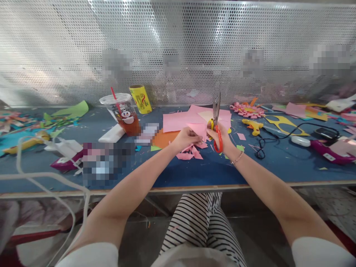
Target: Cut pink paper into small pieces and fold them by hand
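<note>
My left hand [188,137] pinches a small piece of pink paper [198,129] above the middle of the table. Close beside it, my right hand [222,139] is wrapped round scissors [216,107] with red and yellow handles, their blades pointing up and away from me. The fingers of my right hand also come near the edge of the pink piece; I cannot tell whether they touch it. Below lie pink paper cuttings [190,152]. Larger pink sheets [178,120] and an orange sheet [166,139] are spread behind and to the left of my hands.
A lidded drink cup [129,120] with a red straw stands left, near a yellow can-shaped tube [141,99]. To the right are a yellow glue gun [252,127], its black cord, a pink fringed paper flower [247,110] and a purple tool [330,152]. White cables hang at left.
</note>
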A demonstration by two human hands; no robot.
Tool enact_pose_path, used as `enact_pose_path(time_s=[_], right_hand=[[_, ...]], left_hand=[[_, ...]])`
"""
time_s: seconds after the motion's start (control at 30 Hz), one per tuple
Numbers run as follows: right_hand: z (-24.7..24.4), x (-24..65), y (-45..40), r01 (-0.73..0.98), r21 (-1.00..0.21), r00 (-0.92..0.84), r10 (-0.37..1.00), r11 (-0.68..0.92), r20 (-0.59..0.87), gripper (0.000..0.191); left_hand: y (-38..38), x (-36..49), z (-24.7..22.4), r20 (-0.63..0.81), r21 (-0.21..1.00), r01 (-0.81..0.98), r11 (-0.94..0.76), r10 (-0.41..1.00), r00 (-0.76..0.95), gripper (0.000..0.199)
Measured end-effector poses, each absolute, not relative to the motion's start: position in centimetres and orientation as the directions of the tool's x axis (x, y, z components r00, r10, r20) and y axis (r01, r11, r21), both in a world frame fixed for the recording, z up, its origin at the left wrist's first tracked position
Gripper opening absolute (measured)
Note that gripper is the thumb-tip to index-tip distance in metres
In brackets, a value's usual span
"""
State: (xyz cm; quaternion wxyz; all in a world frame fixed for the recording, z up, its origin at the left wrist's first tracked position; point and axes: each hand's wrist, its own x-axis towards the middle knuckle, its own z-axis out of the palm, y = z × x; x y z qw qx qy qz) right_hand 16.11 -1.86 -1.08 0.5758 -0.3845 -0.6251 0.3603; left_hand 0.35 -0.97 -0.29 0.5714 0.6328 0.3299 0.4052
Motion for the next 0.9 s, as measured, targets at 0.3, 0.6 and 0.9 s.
enact_pose_path(time_s=[0.3, 0.6, 0.9], right_hand=[[-0.9, 16.1, -2.0, 0.028, -0.927, -0.084, 0.925, 0.375, 0.371, 0.013], [-1.2, 16.0, -1.6, 0.104, -0.906, -0.124, 0.909, 0.411, 0.398, 0.018], [-0.7, 16.2, -1.9, 0.034, -0.917, -0.035, 0.917, 0.398, 0.397, 0.016]], left_hand=[[-0.3, 0.1, -1.3, 0.055, 0.995, 0.038, -0.091, 0.834, 0.55, 0.02], [-0.4, 0.3, -0.9, 0.142, 0.969, -0.241, -0.047, 0.908, 0.394, 0.021], [-0.9, 0.8, -0.9, 0.197, 0.962, -0.26, -0.083, 0.869, 0.454, 0.027]])
